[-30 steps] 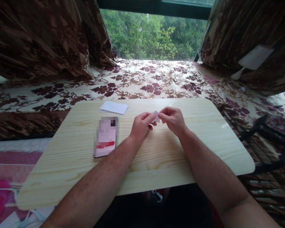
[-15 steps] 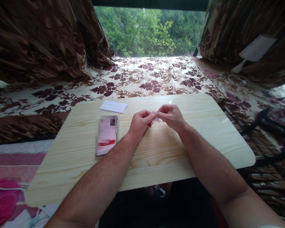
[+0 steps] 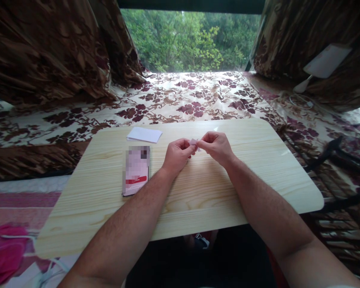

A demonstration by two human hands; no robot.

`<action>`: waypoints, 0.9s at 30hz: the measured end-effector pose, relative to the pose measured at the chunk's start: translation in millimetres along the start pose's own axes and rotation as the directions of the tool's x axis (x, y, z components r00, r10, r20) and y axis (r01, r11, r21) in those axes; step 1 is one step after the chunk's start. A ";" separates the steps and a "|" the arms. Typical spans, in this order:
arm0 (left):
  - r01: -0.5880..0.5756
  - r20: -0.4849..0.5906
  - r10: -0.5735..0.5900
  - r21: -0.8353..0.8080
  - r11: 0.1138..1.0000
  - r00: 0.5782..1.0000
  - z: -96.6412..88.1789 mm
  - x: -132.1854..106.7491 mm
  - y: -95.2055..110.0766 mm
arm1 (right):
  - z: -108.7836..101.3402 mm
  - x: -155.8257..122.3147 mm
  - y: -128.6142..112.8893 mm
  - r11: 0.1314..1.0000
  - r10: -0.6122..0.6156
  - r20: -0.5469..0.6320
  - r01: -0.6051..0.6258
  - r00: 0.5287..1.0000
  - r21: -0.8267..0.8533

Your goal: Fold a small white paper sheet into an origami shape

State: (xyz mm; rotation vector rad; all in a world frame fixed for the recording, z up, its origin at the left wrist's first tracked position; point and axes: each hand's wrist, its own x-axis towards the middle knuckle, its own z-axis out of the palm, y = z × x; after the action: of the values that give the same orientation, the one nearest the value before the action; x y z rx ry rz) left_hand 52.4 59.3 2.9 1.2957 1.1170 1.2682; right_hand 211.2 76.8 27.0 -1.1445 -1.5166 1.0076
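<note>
Both my hands meet over the middle of a pale wooden table [image 3: 258, 176]. My left hand [image 3: 177, 156] and my right hand [image 3: 217, 147] each pinch one small folded piece of pale paper [image 3: 194, 143] between thumb and fingertips, held just above the tabletop. Most of the paper is hidden by my fingers. A phone [image 3: 136, 170] lies flat to the left of my left hand. A small stack of white paper sheets [image 3: 144, 135] rests near the table's far edge, beyond the phone.
A floral cloth [image 3: 183, 100] covers the surface beyond the table, below a window with green trees. Brown patterned curtains [image 3: 48, 48] hang on both sides. A white card with a cable [image 3: 321, 66] sits at the right. Pink fabric [image 3: 3, 256] lies at lower left.
The piece of paper shows less between my fingertips than one second ago, as if folded smaller. My hands have stayed in the same place over the table.
</note>
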 end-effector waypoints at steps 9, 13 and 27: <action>0.008 -0.015 -0.008 -0.014 1.000 1.000 1.1 -1.0 2.4 | 0.9 -2.0 -1.4 1.000 -0.003 0.053 0.002 0.999 0.015; -0.009 -0.036 0.008 -0.009 1.000 0.999 1.8 -1.6 4.3 | 1.7 -1.5 2.0 1.000 -0.004 0.049 0.005 0.999 -0.012; -0.004 -0.042 0.005 0.027 1.000 0.999 4.1 -2.5 4.1 | -0.2 -4.0 -0.5 0.923 -0.131 0.087 0.153 0.988 -0.353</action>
State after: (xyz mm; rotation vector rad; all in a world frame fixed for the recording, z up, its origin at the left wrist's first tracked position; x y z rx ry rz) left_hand 56.4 56.2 6.8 1.2974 1.1650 1.2931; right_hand 211.7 72.8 26.7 -1.2391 -1.8585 0.6880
